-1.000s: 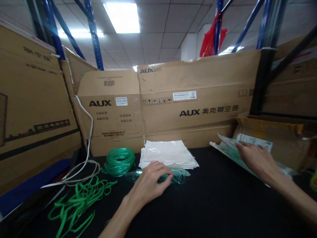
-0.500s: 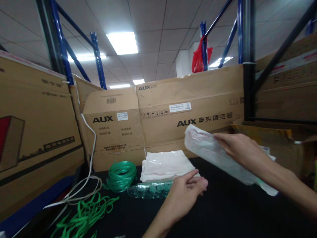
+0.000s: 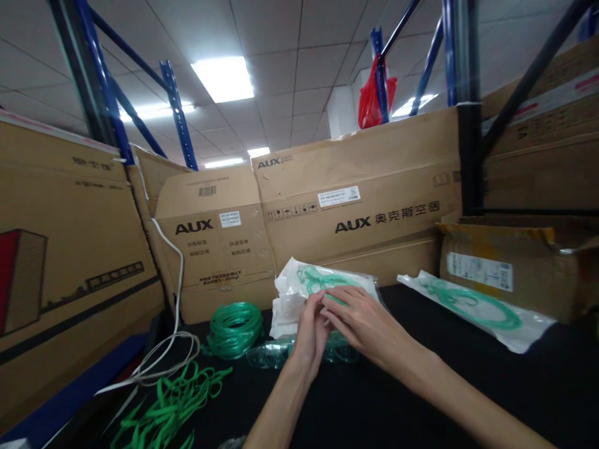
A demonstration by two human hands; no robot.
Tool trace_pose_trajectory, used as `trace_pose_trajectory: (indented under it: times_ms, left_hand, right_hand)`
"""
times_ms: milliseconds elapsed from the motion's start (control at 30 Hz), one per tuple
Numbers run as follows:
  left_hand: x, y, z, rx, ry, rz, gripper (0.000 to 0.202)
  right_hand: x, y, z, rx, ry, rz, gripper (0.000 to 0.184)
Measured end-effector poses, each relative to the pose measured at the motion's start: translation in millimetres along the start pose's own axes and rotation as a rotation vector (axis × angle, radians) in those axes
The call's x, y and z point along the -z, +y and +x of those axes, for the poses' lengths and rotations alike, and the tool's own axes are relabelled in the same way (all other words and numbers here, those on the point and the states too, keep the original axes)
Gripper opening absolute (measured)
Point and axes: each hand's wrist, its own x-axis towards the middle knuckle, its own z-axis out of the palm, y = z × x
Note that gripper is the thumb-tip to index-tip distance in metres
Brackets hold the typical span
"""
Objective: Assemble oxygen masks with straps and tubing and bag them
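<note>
Both hands meet at the near edge of a white-and-clear packet with green tubing [image 3: 290, 277], which is tilted up over a stack of white packets [image 3: 282, 324]. My left hand [image 3: 309, 330] has its fingers closed on the packet's edge. From the right, my right hand [image 3: 358, 318] pinches the same edge, partly covering the tubing. The fingertips overlap, so the exact grip is hidden. Just below the hands lies a row of clear green plastic masks or cups [image 3: 269, 355]. A second packet with coiled green tubing [image 3: 486, 308] lies flat to the right.
A coil of green tubing [image 3: 236, 330] and loose green straps [image 3: 173, 399] lie left on the black table [image 3: 388, 399]. A white cable [image 3: 180, 268] hangs beside them. Cardboard panels [image 3: 299, 243] wall the back; an open carton [image 3: 524, 262] stands at right.
My right hand has put its packet down on the right and come back to the middle. A packet from the stack is now lifted, green tubing showing, with both hands at its edge.
</note>
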Motion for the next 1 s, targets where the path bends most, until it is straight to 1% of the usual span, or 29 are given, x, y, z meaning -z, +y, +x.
trace_pose_trajectory:
  times_ms: [67,100,133,200,300,400,467,567,667,833,1000]
  left_hand:
    - [4.7,2,0,-0.030,0.046,0.007,0.028]
    - [6.4,3,-1,-0.036,0.068,0.014,0.027]
    - [7.9,4,0,-0.041,0.091,0.022,0.028]
    - [10.3,6,1,-0.050,0.139,0.035,0.030]
    - [13.1,8,4,-0.063,0.188,0.046,0.032]
    - [15.2,9,8,-0.070,0.206,0.053,0.033]
    - [16.2,10,9,-0.077,0.217,0.056,0.031]
    - [17.3,11,10,-0.085,0.229,0.061,0.029]
    - [17.6,12,10,-0.088,0.236,0.061,0.025]
    - [17.2,14,9,-0.091,0.240,0.053,0.020]
    - [20.7,16,11,-0.107,0.250,0.048,0.019]
  right_hand:
    - [-3,7,-9,-0.105,0.128,0.219,0.021]
    - [-3,13,-13,-0.199,0.218,0.343,0.021]
    - [-2,21,-17,-0.300,0.295,0.416,0.020]
    - [1,39,-24,-0.484,0.399,0.447,0.024]
    - [2,65,-33,-0.727,0.485,0.488,0.030]
    - [-5,80,-38,-0.875,0.490,0.625,0.023]
    - [-13,84,-40,-0.941,0.443,0.745,0.018]
    - [-25,85,-42,-1.023,0.341,0.912,0.016]
    - [-31,86,-45,-1.076,0.289,1.025,0.014]
    - [-30,90,-49,-1.088,0.307,1.128,0.007]
    - [-28,88,-48,-1.091,0.364,1.156,0.010]
